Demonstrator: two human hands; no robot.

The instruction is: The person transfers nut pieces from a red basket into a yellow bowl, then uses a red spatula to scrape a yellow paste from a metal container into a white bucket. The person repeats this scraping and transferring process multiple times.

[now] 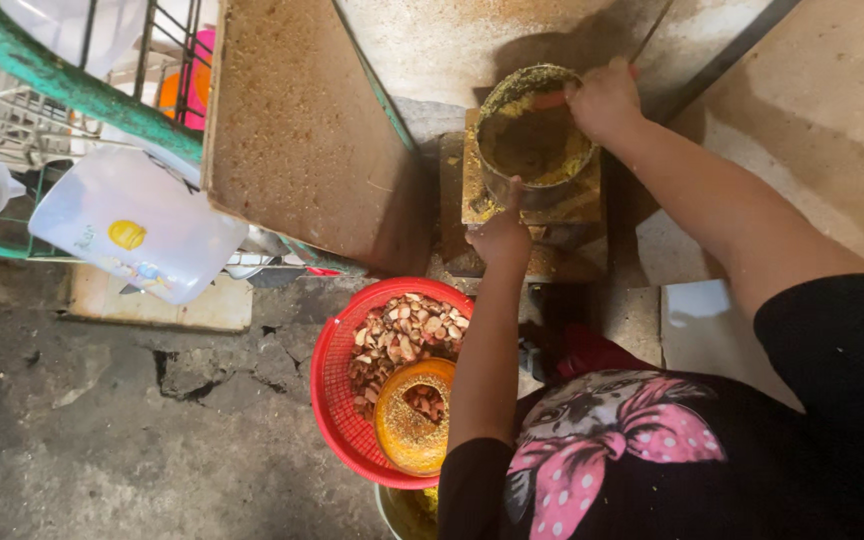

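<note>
At one metal hopper (535, 140) — two hands, left hand (500, 237) fingers gripping its rim, right hand (604, 100) fingers unclear.

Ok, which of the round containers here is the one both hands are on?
The metal pot caked in yellow paste, up top. The left hand and right hand grip its rim; the red basket and orange bowl sit untouched.
</note>
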